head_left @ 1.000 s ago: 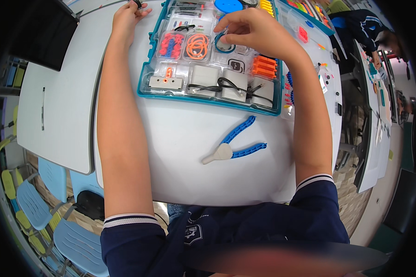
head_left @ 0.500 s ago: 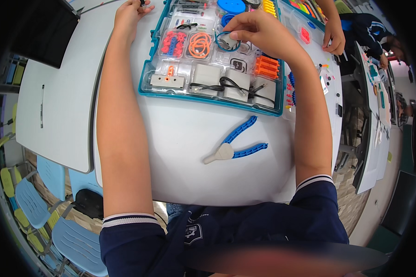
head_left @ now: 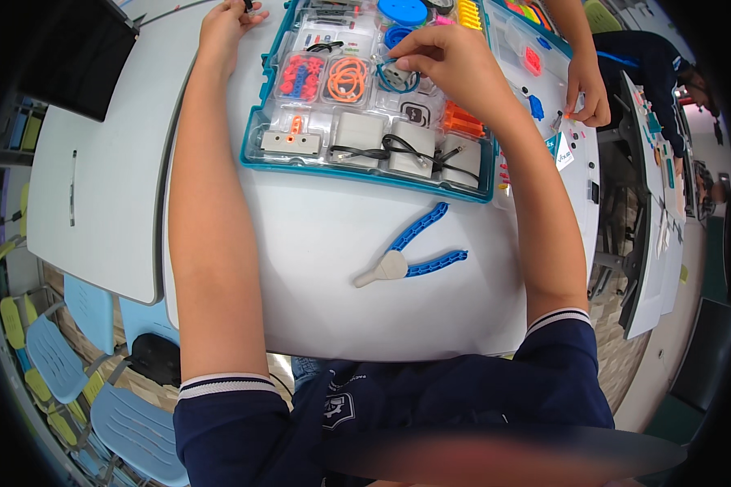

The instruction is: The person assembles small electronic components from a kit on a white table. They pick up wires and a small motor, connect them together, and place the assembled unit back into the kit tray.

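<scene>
Teal-rimmed case (head_left: 365, 179): is lying on the white bench (head_left: 317, 308), with clear compartments showing.
Right hand (head_left: 456, 71): is reaching over the case, its fingers (head_left: 415, 38) bending down with thumb and forefinger nearly meeting at a blue loop; whether they are actually gripping it, I cannot tell.
Blue loop (head_left: 415, 86): is sitting at the middle of the case, circling a greyish piece, just right of the orange rings (head_left: 347, 79).
Left hand (head_left: 218, 36): is reaching out just left of the case's far part, its fingers curling closed around a small black piece (head_left: 248, 6), which the upper edge is partly cutting off.
Near row of the case: grey blocks (head_left: 357, 134) are lying side by side, with black cables (head_left: 418, 154) crossing over them.
Plier-shaped tool (head_left: 393, 265): is lying on the near side of the case, its blue handles spreading apart.
Co-worker's hand (head_left: 587, 91): is reaching down right of the case, among small coloured parts.
</scene>
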`<state>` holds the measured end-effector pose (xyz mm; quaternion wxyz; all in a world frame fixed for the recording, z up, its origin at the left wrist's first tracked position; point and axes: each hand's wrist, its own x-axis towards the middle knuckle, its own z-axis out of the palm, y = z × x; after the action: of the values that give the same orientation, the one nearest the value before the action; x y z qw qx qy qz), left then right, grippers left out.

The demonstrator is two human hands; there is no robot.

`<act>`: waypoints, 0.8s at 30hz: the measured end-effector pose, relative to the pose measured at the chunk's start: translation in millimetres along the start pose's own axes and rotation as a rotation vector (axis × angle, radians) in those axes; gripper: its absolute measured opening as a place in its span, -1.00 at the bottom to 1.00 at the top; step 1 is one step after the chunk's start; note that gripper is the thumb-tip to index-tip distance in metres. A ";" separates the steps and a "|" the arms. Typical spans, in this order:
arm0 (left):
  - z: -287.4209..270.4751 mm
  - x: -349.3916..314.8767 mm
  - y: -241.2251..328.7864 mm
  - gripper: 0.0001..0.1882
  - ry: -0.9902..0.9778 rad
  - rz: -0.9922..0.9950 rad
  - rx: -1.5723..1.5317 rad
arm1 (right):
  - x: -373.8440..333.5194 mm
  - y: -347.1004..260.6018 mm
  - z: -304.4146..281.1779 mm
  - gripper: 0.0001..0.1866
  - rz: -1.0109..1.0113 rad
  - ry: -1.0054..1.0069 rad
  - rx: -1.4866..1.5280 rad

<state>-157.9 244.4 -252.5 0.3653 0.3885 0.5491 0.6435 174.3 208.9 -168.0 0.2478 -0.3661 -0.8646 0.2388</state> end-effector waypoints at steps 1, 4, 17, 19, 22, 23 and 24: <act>-0.2 -0.5 0.8 -0.65 -0.001 -0.002 0.003 | -2.5 -0.3 -0.9 -0.77 0.031 -0.027 -0.018; 0.8 -2.3 1.8 -0.66 -0.002 0.002 0.008 | -5.9 -2.4 0.2 -0.68 0.018 -0.073 -0.076; 10.2 -12.2 15.7 -0.67 -0.069 0.034 -0.159 | -14.2 -2.5 -34.6 -0.56 0.178 -0.017 0.499; 12.6 -14.3 19.8 -0.65 -0.175 0.047 -0.276 | -15.6 -0.8 -34.5 -0.58 0.185 0.016 0.542; 11.8 -12.4 20.1 -0.60 -0.221 0.030 -0.464 | -17.5 3.3 -34.8 -0.70 0.257 0.060 0.660; 10.0 -9.4 19.4 -0.58 -0.236 0.001 -0.562 | -17.4 5.4 -36.2 -0.79 0.330 0.050 0.745; 6.0 -6.9 18.4 -0.56 -0.250 -0.030 -0.659 | -18.2 7.7 -37.4 -0.87 0.403 0.040 0.831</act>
<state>-150.3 238.4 -234.4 0.5448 0.3174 0.2684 0.7283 211.9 208.7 -148.7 0.3389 -0.4010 -0.6023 0.6013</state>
